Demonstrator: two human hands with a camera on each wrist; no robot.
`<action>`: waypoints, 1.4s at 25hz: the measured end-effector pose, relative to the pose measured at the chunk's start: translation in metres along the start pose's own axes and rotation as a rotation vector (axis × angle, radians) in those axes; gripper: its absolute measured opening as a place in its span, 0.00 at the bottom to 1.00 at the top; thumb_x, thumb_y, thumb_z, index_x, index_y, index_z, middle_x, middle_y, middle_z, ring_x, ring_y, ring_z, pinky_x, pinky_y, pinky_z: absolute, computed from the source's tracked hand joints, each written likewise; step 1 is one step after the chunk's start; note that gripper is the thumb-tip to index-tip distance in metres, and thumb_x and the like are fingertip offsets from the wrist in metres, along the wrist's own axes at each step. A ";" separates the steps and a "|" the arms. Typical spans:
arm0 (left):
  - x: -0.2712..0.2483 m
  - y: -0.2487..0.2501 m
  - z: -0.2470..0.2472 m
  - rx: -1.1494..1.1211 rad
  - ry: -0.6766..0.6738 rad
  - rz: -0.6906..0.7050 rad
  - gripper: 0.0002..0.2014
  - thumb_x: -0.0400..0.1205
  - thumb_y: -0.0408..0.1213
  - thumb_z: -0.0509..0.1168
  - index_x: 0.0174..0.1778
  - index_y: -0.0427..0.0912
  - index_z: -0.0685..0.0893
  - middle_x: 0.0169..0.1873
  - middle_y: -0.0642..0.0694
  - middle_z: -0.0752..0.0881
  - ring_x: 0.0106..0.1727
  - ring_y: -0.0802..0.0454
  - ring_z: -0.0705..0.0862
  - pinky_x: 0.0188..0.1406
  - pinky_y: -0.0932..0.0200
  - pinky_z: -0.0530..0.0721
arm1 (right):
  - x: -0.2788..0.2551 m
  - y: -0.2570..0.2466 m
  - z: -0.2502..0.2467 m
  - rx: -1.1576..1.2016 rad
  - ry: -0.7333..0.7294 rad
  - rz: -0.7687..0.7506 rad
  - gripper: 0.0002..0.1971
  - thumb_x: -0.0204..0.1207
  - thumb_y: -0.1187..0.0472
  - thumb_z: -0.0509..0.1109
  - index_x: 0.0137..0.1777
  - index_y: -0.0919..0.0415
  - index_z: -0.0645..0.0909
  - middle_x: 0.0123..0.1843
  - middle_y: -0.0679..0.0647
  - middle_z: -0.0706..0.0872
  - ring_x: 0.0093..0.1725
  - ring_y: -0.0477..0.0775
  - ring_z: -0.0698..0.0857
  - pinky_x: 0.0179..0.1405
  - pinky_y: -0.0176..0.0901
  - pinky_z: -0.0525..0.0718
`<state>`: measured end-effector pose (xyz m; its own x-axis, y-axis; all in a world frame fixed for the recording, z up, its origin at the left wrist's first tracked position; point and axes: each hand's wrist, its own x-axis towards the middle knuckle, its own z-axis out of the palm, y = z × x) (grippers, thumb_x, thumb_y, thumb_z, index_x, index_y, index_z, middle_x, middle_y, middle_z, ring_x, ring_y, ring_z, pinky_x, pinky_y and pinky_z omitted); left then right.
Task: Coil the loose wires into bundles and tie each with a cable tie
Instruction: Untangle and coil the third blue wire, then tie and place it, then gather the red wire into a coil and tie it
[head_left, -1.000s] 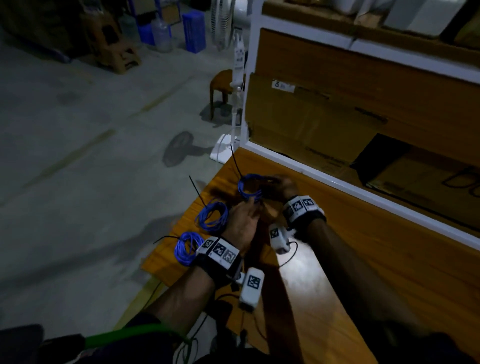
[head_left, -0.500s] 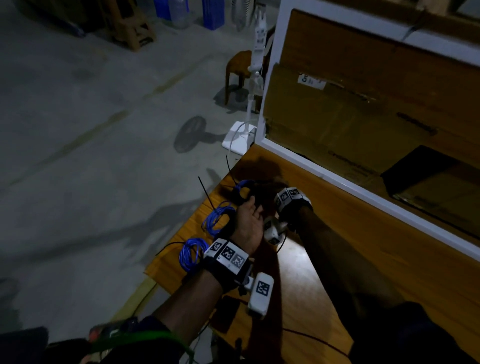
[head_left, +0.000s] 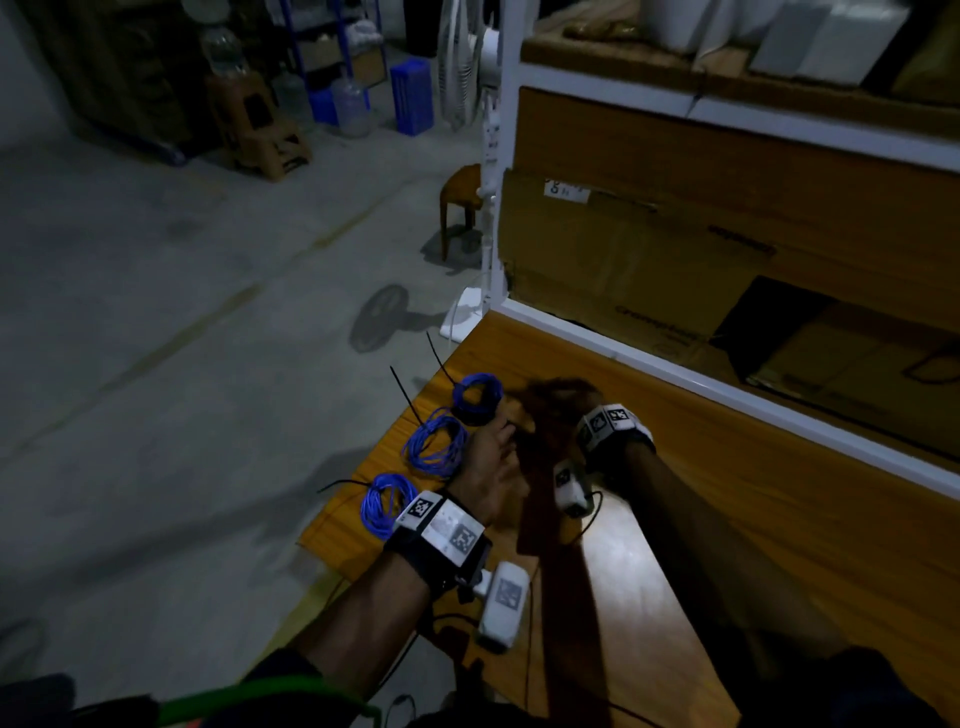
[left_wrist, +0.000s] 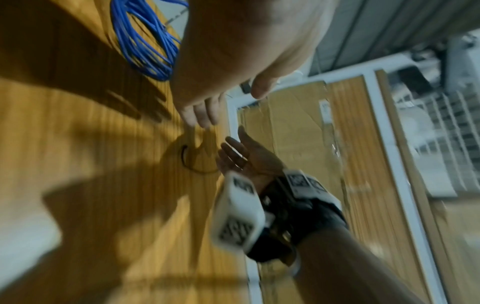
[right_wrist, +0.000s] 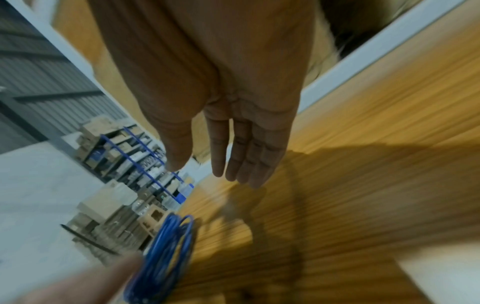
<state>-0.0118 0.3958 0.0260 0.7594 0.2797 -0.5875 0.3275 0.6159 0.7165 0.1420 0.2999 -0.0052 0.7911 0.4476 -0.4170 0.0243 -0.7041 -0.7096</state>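
Three coiled blue wire bundles lie in a row along the wooden table's (head_left: 727, 519) left edge: the far one (head_left: 477, 396), the middle one (head_left: 435, 448) and the near one (head_left: 388, 503). A black cable tie tail sticks out from each. My left hand (head_left: 498, 441) hovers just right of the middle bundle with straight fingers (left_wrist: 200, 111), holding nothing. My right hand (head_left: 550, 400) is blurred, just right of the far bundle. Its fingers (right_wrist: 233, 160) are straight and empty. A thin black loop (left_wrist: 185, 158), apparently a cable tie, lies on the table between the hands.
A white-framed shelf unit (head_left: 675, 364) holding flattened cardboard (head_left: 623, 260) borders the table's far side. A white fan stand (head_left: 483, 218) and a wooden stool (head_left: 460, 202) stand on the concrete floor past the table's corner. The table's left edge drops off beside the bundles.
One second ago both hands were at the far blue bundle. It now lies on the table, and both hands have let go and opened.
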 end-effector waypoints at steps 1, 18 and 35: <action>-0.004 -0.006 0.002 0.017 -0.013 -0.003 0.17 0.91 0.44 0.56 0.73 0.44 0.77 0.73 0.44 0.81 0.73 0.47 0.78 0.54 0.56 0.76 | -0.007 0.010 -0.007 0.046 0.066 0.006 0.11 0.86 0.59 0.68 0.64 0.58 0.86 0.61 0.55 0.89 0.53 0.55 0.88 0.43 0.40 0.85; -0.104 -0.130 0.155 0.606 -0.423 0.182 0.08 0.87 0.36 0.63 0.52 0.43 0.88 0.45 0.46 0.91 0.41 0.53 0.87 0.43 0.62 0.81 | -0.285 0.167 -0.086 0.228 0.572 -0.033 0.18 0.77 0.44 0.75 0.63 0.50 0.86 0.58 0.43 0.87 0.55 0.43 0.85 0.53 0.45 0.87; -0.101 -0.218 0.174 1.210 -1.007 0.346 0.06 0.86 0.40 0.67 0.55 0.51 0.88 0.47 0.54 0.91 0.50 0.55 0.88 0.51 0.52 0.87 | -0.483 0.311 -0.051 -0.261 0.255 0.191 0.08 0.80 0.46 0.71 0.57 0.35 0.83 0.61 0.33 0.83 0.55 0.39 0.85 0.47 0.31 0.82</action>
<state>-0.0628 0.1052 -0.0056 0.7702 -0.5990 -0.2190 -0.0708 -0.4216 0.9040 -0.2011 -0.1640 0.0044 0.9217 0.1672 -0.3500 -0.0096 -0.8922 -0.4516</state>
